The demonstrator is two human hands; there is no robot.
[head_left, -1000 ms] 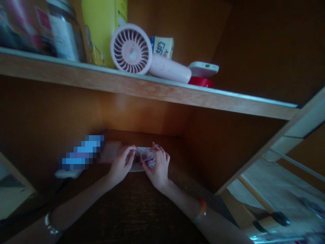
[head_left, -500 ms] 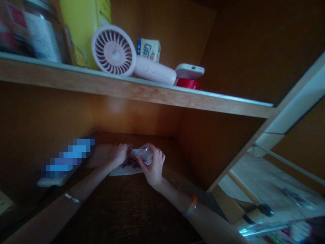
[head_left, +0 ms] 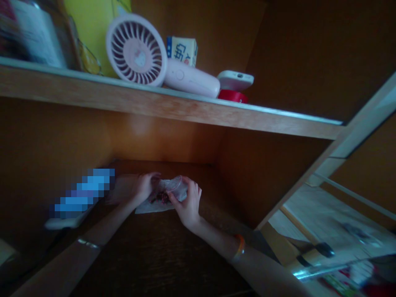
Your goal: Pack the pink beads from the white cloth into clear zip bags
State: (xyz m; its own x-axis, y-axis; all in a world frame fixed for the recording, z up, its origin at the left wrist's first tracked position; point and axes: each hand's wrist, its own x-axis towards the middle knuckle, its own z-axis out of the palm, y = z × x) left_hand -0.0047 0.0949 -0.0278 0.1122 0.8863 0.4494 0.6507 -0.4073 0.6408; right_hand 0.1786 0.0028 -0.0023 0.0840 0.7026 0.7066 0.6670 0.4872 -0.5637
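Note:
A clear plastic bag (head_left: 178, 187) is between my hands, above the dark wooden surface. Small dark red pieces (head_left: 161, 198) show in or under it, over a pale sheet (head_left: 144, 207). My right hand (head_left: 190, 201) pinches the bag's right side between thumb and fingers. My left hand (head_left: 145, 187) is at the left side of the bag, fingers curled toward it; the fingertips are blurred, and what they hold is too small to make out.
A blurred-out lit device (head_left: 63, 222) stands at the left. On the shelf (head_left: 173, 105) above lie a pink fan (head_left: 136, 51), a small carton (head_left: 182, 49), a white phone-like object (head_left: 235, 79) and a red round item (head_left: 232, 96).
The view has shifted slightly, so the shelf items sit higher. My left fingers have lifted a little, and the bag's top has changed shape. My right hand keeps its pinch.

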